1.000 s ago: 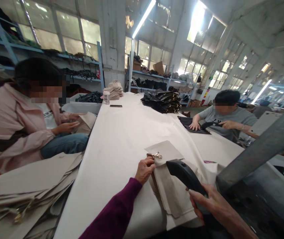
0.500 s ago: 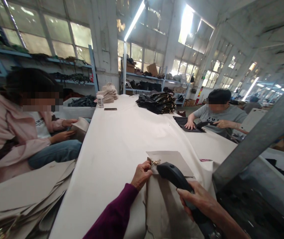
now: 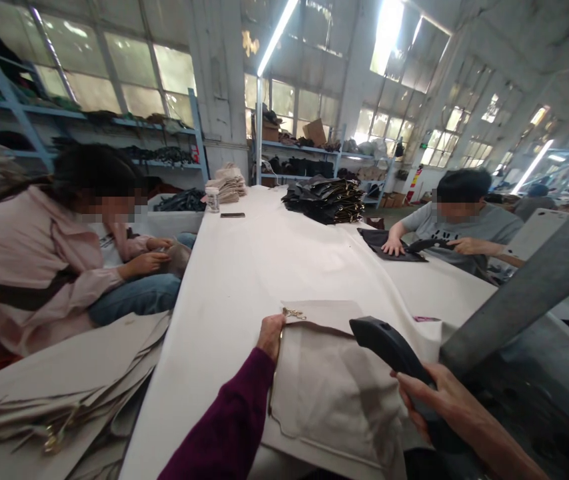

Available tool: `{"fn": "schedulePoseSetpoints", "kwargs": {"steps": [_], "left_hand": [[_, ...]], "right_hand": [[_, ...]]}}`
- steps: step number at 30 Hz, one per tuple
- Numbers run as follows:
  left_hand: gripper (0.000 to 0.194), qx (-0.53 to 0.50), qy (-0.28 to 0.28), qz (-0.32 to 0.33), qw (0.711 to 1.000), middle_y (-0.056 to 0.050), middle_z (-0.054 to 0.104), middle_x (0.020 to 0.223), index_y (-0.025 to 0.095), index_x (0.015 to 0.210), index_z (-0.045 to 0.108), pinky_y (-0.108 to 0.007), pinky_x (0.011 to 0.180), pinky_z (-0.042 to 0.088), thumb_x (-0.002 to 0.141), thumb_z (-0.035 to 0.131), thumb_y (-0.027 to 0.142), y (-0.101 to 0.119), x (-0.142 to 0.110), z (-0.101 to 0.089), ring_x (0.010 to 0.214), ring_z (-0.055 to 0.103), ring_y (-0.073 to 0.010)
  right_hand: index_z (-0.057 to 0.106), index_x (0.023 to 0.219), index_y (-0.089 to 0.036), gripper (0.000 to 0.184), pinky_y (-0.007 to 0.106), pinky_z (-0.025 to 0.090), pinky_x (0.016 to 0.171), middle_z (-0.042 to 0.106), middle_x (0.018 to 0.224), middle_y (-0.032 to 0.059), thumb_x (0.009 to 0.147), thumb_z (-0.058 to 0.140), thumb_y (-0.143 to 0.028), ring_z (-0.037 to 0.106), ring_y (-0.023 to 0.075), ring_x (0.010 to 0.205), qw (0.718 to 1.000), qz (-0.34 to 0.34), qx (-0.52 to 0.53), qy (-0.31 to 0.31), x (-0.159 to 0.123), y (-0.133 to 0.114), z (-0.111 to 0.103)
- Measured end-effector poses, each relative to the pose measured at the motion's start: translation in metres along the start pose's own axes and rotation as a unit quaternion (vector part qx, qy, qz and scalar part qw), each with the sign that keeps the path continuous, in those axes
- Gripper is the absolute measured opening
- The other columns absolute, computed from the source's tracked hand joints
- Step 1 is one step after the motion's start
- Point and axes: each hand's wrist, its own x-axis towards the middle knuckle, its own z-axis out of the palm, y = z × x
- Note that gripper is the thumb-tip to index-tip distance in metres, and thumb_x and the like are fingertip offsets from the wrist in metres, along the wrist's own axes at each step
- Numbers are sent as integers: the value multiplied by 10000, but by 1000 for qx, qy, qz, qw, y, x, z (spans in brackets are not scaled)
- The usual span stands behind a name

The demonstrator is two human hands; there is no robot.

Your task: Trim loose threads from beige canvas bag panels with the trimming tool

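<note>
A beige fabric piece (image 3: 332, 380) with a small gold metal clasp (image 3: 293, 313) at its top left lies on the long white table (image 3: 244, 267) in front of me. My left hand (image 3: 270, 337), in a maroon sleeve, is closed on the piece's upper left edge, just below the clasp. My right hand (image 3: 434, 400) grips the handle of a black hand-held tool (image 3: 389, 347), whose nose hovers over the right side of the fabric.
A person in pink (image 3: 49, 247) sits at the left beside stacked beige sheets (image 3: 54, 393). A person in grey (image 3: 457, 223) works black fabric with a similar tool at the right. A black stack (image 3: 324, 199), beige pile (image 3: 229, 181), cup and phone sit farther back. A grey post (image 3: 524, 293) slants at right.
The beige piece now lies spread flatter and wider before me. My left hand slid down from the clasp to the fabric's left edge. The black tool lifted back to the right.
</note>
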Motion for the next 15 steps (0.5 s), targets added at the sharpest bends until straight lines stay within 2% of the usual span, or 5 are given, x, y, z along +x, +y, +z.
{"fn": "schedulePoseSetpoints", "kwargs": {"steps": [3,6,10,13,15], "left_hand": [[280,93,21,17,995,44,402,422,158,482,527,-229,433,264,623,599,389,-4,4,-4,434,370,-104],[308,177,34,43,983,69,318,399,163,432,480,-220,435,212,610,622,371,-9,7,-6,428,334,-89],[337,253,44,71,964,52,338,414,173,425,472,-236,461,284,691,546,366,-9,7,-8,448,398,-120],[252,287,49,115,950,-4,530,609,153,572,593,-270,578,409,693,588,375,0,4,-9,595,519,-161],[240,309,-12,186,933,-51,605,883,162,797,667,-291,724,454,684,635,371,7,1,-9,780,573,-182]], "right_hand": [[515,654,-162,420,206,430,372,501,413,-51,790,556,-557,485,101,346,1000,0,22,-14,-12,19,-9],[514,661,-166,423,208,419,367,501,409,-49,793,550,-567,485,106,336,1000,4,27,9,-23,33,-21],[505,639,-173,427,212,411,360,485,387,-50,779,557,-573,474,108,322,999,22,20,35,-35,51,-32],[505,636,-175,440,209,410,356,483,389,-49,783,538,-589,472,106,321,998,38,16,37,-40,62,-30],[497,624,-178,452,202,409,348,478,384,-50,786,521,-599,464,101,314,999,39,15,22,-41,66,-24]]}}
